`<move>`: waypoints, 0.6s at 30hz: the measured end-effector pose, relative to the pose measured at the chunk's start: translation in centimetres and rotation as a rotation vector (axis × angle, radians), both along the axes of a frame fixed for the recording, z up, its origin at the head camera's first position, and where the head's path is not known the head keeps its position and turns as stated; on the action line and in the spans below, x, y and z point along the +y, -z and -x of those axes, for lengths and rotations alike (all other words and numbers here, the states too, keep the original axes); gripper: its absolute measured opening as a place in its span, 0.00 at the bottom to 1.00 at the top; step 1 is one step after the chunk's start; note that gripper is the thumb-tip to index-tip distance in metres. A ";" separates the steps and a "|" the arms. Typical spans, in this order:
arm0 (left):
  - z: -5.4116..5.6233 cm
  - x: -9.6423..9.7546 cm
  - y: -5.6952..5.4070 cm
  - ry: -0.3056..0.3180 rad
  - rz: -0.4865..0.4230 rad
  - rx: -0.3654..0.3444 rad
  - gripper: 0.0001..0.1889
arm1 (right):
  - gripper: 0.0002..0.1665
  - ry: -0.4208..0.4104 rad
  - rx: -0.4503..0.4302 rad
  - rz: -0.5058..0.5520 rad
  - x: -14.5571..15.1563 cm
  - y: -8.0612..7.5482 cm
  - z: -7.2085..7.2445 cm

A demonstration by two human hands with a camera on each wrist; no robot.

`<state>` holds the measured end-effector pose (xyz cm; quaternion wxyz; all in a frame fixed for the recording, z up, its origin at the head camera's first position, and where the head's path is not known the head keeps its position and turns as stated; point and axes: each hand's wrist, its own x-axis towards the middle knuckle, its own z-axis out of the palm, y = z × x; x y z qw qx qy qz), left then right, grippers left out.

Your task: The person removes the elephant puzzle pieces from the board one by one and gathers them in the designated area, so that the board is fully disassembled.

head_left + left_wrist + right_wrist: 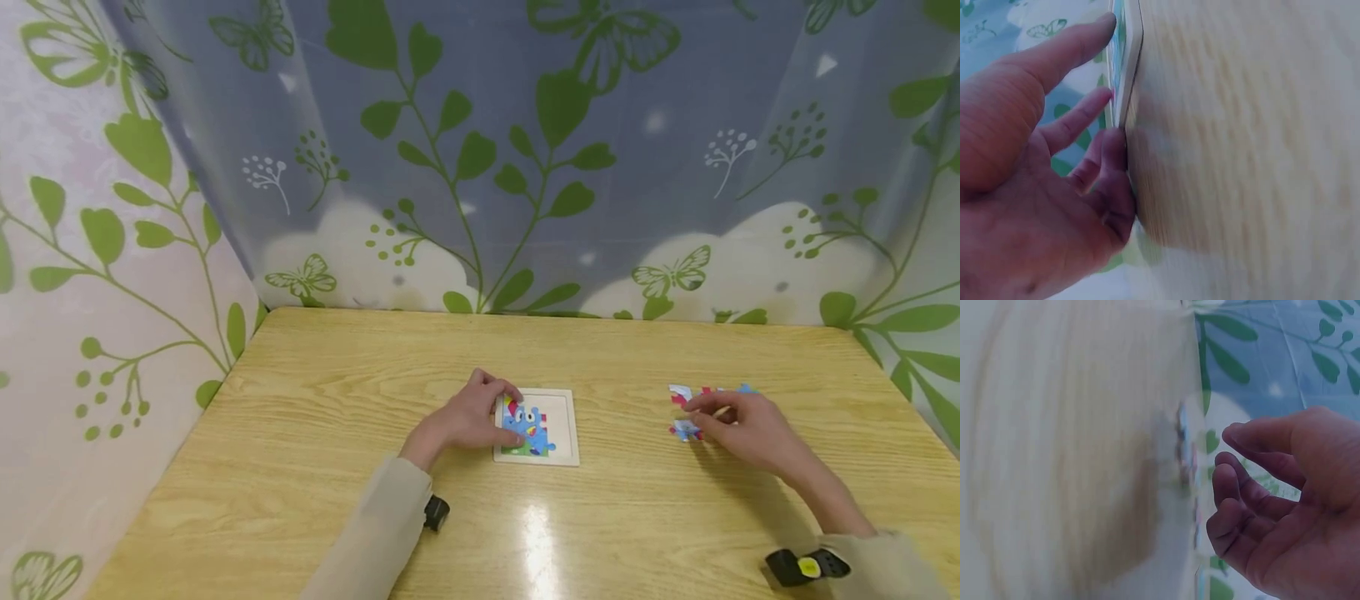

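Note:
My left hand (pixel 474 412) rests on the left side of a shallow wooden jigsaw tray (pixel 567 427). Its thumb and index finger touch the picture, and other fingers lie against the tray's edge in the left wrist view. Joined jigsaw pieces (pixel 534 437) with a blue character fill the tray's left part; bare wood shows at its right. My right hand (pixel 750 429) hovers with bent fingers over loose jigsaw pieces (pixel 679 393). Nothing shows between thumb and fingers in the right wrist view (pixel 1272 487). The hand partly covers the group.
The wooden table (pixel 337 367) reaches back to a curtain (pixel 495 233) printed with leaves and butterflies. Another printed cloth (pixel 97 250) hangs along the left side. A loose blue piece (pixel 746 389) lies at the back of the group on the right.

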<state>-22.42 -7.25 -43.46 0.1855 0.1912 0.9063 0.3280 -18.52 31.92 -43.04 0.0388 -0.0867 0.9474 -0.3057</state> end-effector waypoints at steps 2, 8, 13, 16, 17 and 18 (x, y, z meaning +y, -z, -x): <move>-0.3 0.1 0.0 -0.013 0.008 0.029 0.28 | 0.13 -0.012 0.001 0.022 -0.7 -0.3 0.0; -0.6 0.4 0.2 -0.063 0.019 0.080 0.27 | 0.12 -0.056 0.009 0.075 -2.8 -0.6 0.2; -0.5 0.5 0.3 -0.060 0.023 0.077 0.28 | 0.10 -0.098 0.041 0.084 -4.5 -0.5 0.4; -0.4 0.4 0.5 -0.049 0.021 0.063 0.29 | 0.09 -0.110 0.036 0.109 -5.6 -0.3 0.5; -0.3 0.3 0.5 -0.042 0.021 0.058 0.29 | 0.09 -0.112 0.034 0.116 -5.9 -0.3 0.6; -0.3 0.2 0.5 -0.036 0.021 0.050 0.30 | 0.09 -0.114 0.029 0.125 -6.2 -0.2 0.7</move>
